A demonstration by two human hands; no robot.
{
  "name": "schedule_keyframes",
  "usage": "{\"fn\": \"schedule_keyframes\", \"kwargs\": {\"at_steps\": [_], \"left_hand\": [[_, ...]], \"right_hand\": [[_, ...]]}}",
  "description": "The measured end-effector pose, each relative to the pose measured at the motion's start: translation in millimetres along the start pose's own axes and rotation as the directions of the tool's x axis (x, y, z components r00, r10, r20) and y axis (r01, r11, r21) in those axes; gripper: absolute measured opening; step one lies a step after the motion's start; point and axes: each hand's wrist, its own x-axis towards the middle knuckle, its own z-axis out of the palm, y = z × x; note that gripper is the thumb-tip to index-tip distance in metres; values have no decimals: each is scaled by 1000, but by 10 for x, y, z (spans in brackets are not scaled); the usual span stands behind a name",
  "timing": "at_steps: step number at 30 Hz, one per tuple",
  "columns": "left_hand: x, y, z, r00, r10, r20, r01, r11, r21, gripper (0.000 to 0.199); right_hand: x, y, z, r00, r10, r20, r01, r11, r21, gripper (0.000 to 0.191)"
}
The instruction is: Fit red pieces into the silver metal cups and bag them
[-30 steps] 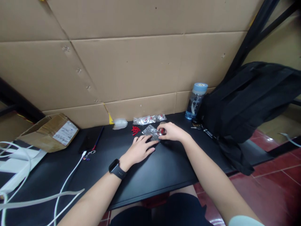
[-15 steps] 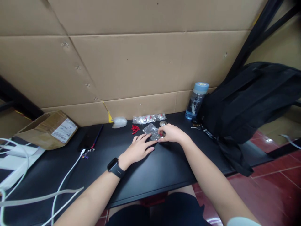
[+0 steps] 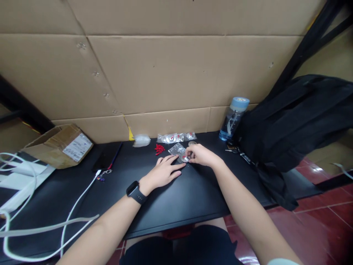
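Note:
My left hand (image 3: 163, 172) lies flat with its fingers apart, fingertips on the near edge of a clear plastic bag (image 3: 176, 149) on the black table. With fingers curled in a pinch, my right hand (image 3: 199, 154) holds a small round silvery disc (image 3: 185, 159) with a red mark, at the bag's right side. Another round disc (image 3: 192, 143) sits just behind my right hand, partly hidden by it. A small pile of red pieces (image 3: 159, 149) lies left of the bag. Behind it stretches a row of clear bags (image 3: 176, 138) containing similar silvery discs with red bits.
A clear plastic packet (image 3: 141, 140) lies by the cardboard wall (image 3: 154, 73). On the right stand a blue-lidded water bottle (image 3: 234, 118) and a black backpack (image 3: 289, 121), with keys (image 3: 233, 150) beside them. To the left are a cardboard box (image 3: 59, 145), a phone (image 3: 106, 157) and white cables (image 3: 79, 206).
My right hand has tipped the disc down against the bag's right side, so its face with the red mark now shows. The left hand stays in place; the camera view has shifted slightly.

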Motion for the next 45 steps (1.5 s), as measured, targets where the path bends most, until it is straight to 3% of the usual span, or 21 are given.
{"fn": "schedule_keyframes", "kwargs": {"at_steps": [8, 15, 22, 25, 29, 32, 35, 39, 45], "left_hand": [[-10, -8, -32, 999, 17, 44, -14, 998, -57, 43], [-36, -62, -88, 995, 93, 35, -90, 992, -86, 39], [-52, -63, -175, 996, 38, 84, -26, 990, -141, 33], [-54, -105, -190, 997, 46, 60, -36, 987, -158, 29], [-55, -207, -234, 996, 66, -52, -73, 986, -151, 26], [-53, -274, -254, 990, 15, -137, -34, 989, -141, 10], [-44, -314, -225, 981, -22, -194, 0, 994, -114, 21], [-26, -349, -163, 970, -52, -238, 34, 996, -79, 17], [11, -415, -140, 957, -98, -274, 73, 992, -99, 14]], "right_hand": [[68, 7, 119, 979, 113, -167, -133, 984, -116, 24], [167, -70, 292, 965, 94, -246, -146, 968, -203, 26], [194, -146, 344, 949, 103, -298, -186, 947, -263, 19], [177, -125, 326, 966, 82, -247, -133, 971, -197, 19], [131, -65, 208, 999, -22, -29, 24, 996, 82, 47], [101, -45, 95, 1000, -3, -21, 9, 961, 277, 32], [96, -35, 59, 997, -6, -83, 26, 970, 241, 15], [134, -4, 173, 995, -81, -55, 87, 990, 115, 24], [180, 48, 254, 993, -85, -79, 94, 987, 130, 9]]}}
